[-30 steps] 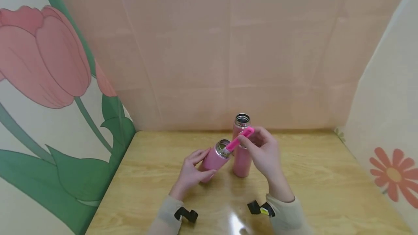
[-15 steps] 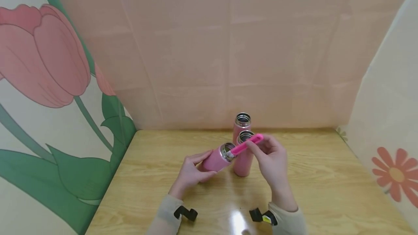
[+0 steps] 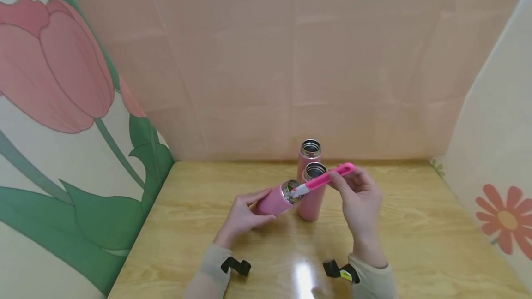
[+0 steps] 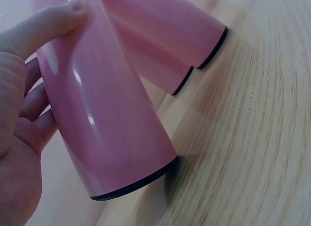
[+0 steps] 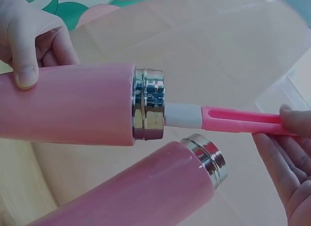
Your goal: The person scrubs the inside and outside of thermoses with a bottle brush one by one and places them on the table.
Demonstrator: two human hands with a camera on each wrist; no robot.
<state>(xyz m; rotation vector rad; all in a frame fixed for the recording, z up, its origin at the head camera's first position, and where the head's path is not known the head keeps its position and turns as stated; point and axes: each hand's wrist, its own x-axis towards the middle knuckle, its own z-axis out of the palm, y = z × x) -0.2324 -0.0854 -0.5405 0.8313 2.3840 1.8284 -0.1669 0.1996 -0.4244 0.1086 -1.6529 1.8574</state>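
Note:
My left hand grips a pink steel bottle, tilted with its lidless mouth towards the right. The left wrist view shows the thumb along the side of this bottle and its dark-rimmed base close over the table. My right hand pinches the end of a bottle brush with a pink slotted handle. Its white neck enters the metal rim of the held bottle; the head is hidden inside.
Two more lidless pink bottles stand upright behind, a front bottle and a rear bottle. The wooden table ends at a pinkish-beige backdrop. A flower-printed panel rises on the left, another panel on the right.
My right hand has moved right, drawing the brush partway out, so more of its white neck shows. My left hand has tipped the bottle further to the right.

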